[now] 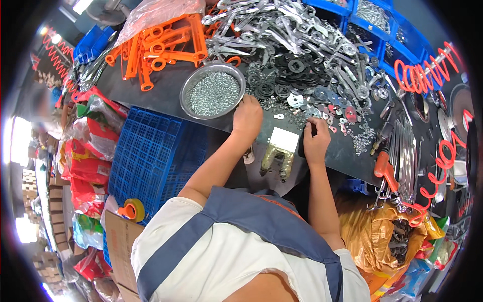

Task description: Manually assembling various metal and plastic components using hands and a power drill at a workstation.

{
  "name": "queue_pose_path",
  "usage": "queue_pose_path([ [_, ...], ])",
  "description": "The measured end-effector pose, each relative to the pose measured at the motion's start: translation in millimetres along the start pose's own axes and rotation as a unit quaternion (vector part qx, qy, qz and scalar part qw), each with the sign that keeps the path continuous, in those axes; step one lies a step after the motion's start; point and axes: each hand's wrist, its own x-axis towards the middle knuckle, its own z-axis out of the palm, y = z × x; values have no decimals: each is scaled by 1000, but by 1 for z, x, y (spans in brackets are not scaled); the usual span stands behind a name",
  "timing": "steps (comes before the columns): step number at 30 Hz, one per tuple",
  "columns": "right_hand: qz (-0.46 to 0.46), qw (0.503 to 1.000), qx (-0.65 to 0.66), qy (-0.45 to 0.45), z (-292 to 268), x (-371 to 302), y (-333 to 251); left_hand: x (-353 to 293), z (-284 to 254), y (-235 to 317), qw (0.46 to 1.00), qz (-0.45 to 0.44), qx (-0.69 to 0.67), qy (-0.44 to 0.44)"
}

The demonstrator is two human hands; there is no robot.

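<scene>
1. The left hand (247, 118) is seen resting on the dark bench (166, 80), just beside the lower right rim of the round metal bowl (213, 90). Its fingers are curled down onto small loose parts; whether one is pinched cannot be told.
2. The right hand (316, 141) is closed around a small dark piece, held upright just right of the white block (284, 138).
3. The block lies between the two hands, right of the bowl and nearer the right hand. It is flat and pale, and it sits on a dull, worn brass-coloured fixture (277, 160) whose long axis runs toward the person.
4. The bowl is shiny and shallow, and is filled with fine grey screws or nuts.
5. Right of the bowl, black rubber-like washers (287, 70) are heaped, flat and ring-shaped. Beyond them stamped silver metal strips (282, 25) are piled.
6. Left of the bowl, orange plastic ring-ended parts (161, 45) are stacked. Below it a blue ribbed crate (151, 156) stands.
</scene>
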Motion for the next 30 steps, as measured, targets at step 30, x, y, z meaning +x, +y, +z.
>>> queue_pose_path([
  [30,-83,933,-67,-345,-50,2,7,-251,147,-73,584,-527,-528,-320],
])
